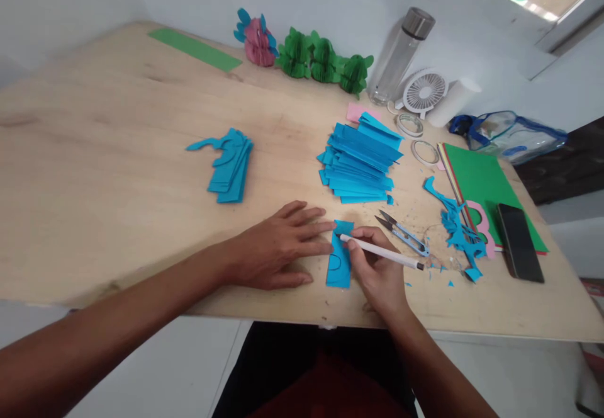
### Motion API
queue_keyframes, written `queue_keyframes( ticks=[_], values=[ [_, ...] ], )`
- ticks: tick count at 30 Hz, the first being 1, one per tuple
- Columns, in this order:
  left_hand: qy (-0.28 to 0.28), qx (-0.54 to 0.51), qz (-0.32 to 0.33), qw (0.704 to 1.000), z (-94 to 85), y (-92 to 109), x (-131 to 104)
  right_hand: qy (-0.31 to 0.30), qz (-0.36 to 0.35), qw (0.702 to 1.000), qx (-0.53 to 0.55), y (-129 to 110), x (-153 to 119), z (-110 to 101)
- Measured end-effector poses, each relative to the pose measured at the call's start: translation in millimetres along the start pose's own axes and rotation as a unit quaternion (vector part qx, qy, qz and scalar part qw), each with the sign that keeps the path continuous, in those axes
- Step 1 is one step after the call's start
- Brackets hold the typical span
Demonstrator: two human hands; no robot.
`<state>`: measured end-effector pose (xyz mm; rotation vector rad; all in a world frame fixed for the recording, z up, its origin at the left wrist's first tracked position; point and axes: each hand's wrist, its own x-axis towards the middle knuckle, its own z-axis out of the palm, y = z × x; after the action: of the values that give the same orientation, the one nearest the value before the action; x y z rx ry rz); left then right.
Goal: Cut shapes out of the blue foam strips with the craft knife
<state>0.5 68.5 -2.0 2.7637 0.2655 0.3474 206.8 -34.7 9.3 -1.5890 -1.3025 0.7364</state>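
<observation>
White pen [387,254] at blue paper strip [338,274].
The strip, bearing a curved line, lies near the front edge of the table [117,185]. The right hand [381,273] closes its fingers around the pen; the left hand [271,248] lies flat, fingers spread, gripping nothing, fingertips at the strip's left edge.

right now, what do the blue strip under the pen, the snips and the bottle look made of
Blue strip: probably paper or thin card, matte, with even colour and crisp edges. Snips: dark blades look like metal; the light-blue handle could be painted metal or plastic. Bottle: smooth, see-through body, glass or clear plastic; its cap has a silvery sheen, suggesting metal.
</observation>
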Motion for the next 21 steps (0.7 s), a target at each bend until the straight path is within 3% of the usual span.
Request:
queue_keyframes(
  ticks=[5,21],
  values=[
    [0.003,0.007,-0.001,1.0,1.0,-0.4,-0.8,0.011,-0.021,0.998,-0.06,-0.8,0.1,1.0],
    [0.001,0.016,-0.004,1.0,2.1,-0.4,-1.2,-0.003,-0.058,0.994,-0.09,-1.4,1.8,1.6]
  ],
)
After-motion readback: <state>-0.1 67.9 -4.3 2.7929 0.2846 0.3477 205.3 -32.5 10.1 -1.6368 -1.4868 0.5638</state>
